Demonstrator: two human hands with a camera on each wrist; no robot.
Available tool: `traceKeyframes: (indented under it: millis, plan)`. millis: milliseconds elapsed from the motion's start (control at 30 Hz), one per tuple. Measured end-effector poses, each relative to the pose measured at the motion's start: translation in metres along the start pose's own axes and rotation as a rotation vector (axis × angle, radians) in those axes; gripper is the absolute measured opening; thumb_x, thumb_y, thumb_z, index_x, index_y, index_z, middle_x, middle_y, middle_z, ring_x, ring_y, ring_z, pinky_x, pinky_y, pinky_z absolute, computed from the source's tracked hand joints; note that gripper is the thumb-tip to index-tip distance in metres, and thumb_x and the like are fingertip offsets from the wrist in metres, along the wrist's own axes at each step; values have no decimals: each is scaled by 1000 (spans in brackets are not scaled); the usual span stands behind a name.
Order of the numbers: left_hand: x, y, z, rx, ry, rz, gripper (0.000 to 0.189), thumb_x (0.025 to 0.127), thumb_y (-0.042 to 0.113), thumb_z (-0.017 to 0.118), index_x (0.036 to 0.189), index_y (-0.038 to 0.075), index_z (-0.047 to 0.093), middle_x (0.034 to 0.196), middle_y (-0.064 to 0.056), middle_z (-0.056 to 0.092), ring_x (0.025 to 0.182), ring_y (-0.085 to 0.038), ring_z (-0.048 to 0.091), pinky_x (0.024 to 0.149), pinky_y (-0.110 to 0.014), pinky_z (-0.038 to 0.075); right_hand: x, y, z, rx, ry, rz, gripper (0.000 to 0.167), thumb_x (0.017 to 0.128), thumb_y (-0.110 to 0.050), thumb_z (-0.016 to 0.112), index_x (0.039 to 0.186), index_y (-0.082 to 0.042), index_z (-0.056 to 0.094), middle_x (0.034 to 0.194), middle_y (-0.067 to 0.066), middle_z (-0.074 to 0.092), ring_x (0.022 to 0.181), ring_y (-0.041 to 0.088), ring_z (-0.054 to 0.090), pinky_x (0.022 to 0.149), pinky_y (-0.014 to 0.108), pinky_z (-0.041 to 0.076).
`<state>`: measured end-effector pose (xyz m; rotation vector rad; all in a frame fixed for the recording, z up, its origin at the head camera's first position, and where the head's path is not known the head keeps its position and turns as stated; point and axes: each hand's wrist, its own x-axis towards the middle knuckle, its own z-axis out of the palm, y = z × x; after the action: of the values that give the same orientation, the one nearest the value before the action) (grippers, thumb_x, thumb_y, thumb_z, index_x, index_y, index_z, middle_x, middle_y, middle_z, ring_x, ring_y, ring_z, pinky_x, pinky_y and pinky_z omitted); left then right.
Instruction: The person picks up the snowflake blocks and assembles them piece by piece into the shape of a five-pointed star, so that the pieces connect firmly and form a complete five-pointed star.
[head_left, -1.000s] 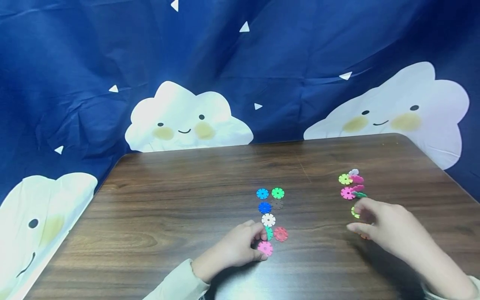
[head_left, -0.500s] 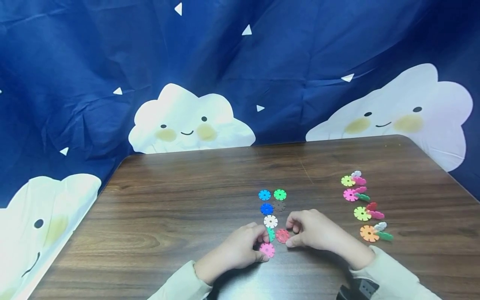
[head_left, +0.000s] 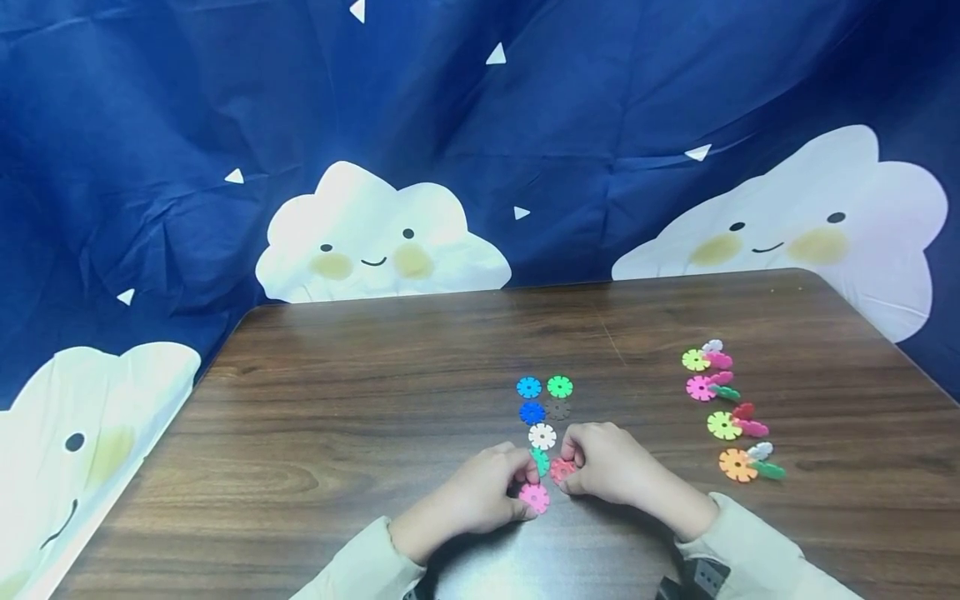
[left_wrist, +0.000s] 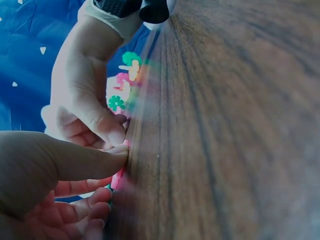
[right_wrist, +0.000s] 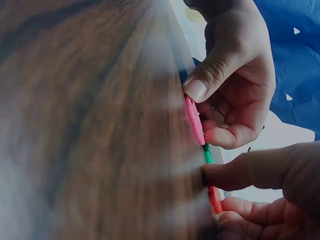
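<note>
While pinching the pink disc [head_left: 536,502] between thumb and curled forefinger of the left hand [head_left: 480,493], pinches the red disc [head_left: 560,470] in like manner with the right hand [head_left: 617,465]. Holds the hands close together, with the red disc just beyond the pink disc and to its right, both down by the tabletop. Partly hides the teal disc [head_left: 541,462] behind the left fingertips. At the wrists, cream sleeves [head_left: 366,565], with a black device [head_left: 708,575] below the right cuff.

Beyond the hands, flat on the brown table [head_left: 375,392]: first the white disc [head_left: 542,436], just past the teal disc; then the dark blue disc [head_left: 532,412], with the grey disc [head_left: 558,409] at its right; farthest, the light blue disc [head_left: 528,387] beside the green disc [head_left: 559,387].

Well off to the right, in a row, four clusters of three discs each, slotted or merely touching, cannot tell which. Nearest, the orange-white-green cluster [head_left: 738,465]; next, the yellow-red-pink cluster [head_left: 724,426]; then the pink-pink-green cluster [head_left: 701,388]; last, the yellow-white-pink cluster [head_left: 696,360]. Past the table's far edge, a blue curtain [head_left: 562,125] patterned with white clouds [head_left: 375,225] and small triangles [head_left: 497,55].
</note>
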<state>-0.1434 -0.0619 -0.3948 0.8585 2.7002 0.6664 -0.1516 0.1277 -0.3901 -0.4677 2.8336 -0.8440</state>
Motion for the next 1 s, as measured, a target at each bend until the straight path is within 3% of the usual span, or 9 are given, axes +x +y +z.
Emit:
traceKeyframes:
  millis: [200, 367, 500, 600, 700, 867, 1000]
  plan:
    - [2, 0, 1, -16, -6, -19, 31, 65, 19, 81, 83, 18, 55, 80, 10, 49, 73, -2, 46, 69, -16, 42, 1, 1, 2, 67, -14, 59, 29, 54, -11, 75, 71, -14, 52, 61, -3, 47, 57, 13, 43, 52, 26, 35]
    - [3, -1, 2, -47, 1, -32, 34, 64, 17, 81, 81, 18, 52, 78, 12, 48, 72, -1, 46, 67, -15, 42, -1, 2, 3, 91, -2, 41, 34, 56, -10, 79, 71, -14, 48, 61, -3, 46, 57, 12, 42, 52, 25, 34]
    - [3, -3, 2, -135, 4, -18, 34, 65, 11, 80, 80, 17, 50, 72, 12, 50, 65, 0, 45, 60, -14, 41, -3, 5, 3, 139, -12, -6, 36, 59, -10, 80, 70, -14, 46, 57, -5, 44, 54, 11, 40, 49, 23, 32]
    - [4, -7, 1, -262, 11, 4, 29, 69, 6, 76, 81, 15, 50, 67, 9, 51, 60, 0, 45, 56, -15, 40, -2, 10, 1, 217, -61, -39, 34, 62, -10, 79, 71, -12, 46, 56, -5, 45, 52, 9, 42, 47, 22, 33]
    - [6, -13, 2, -441, 32, -12, 21, 74, 1, 69, 84, 10, 53, 66, 6, 52, 58, -2, 45, 54, -16, 39, 0, 17, -1, 372, -141, -53, 32, 65, -8, 78, 75, -7, 48, 56, -4, 47, 51, 8, 45, 44, 20, 37]
    - [9, -19, 4, -821, 136, -148, 18, 79, -5, 56, 97, -2, 58, 68, 3, 53, 59, -8, 45, 51, -17, 39, 3, 27, -2, 673, -242, -37, 23, 77, 0, 67, 94, 7, 53, 63, 2, 55, 53, 8, 52, 47, 20, 47]
    - [12, -18, 5, -1060, 254, -248, 22, 82, -1, 51, 102, -9, 58, 67, 4, 50, 59, -8, 43, 51, -17, 39, 4, 28, -2, 770, -201, -44, 19, 86, 2, 57, 101, 12, 52, 74, 11, 62, 60, 10, 59, 55, 25, 55]
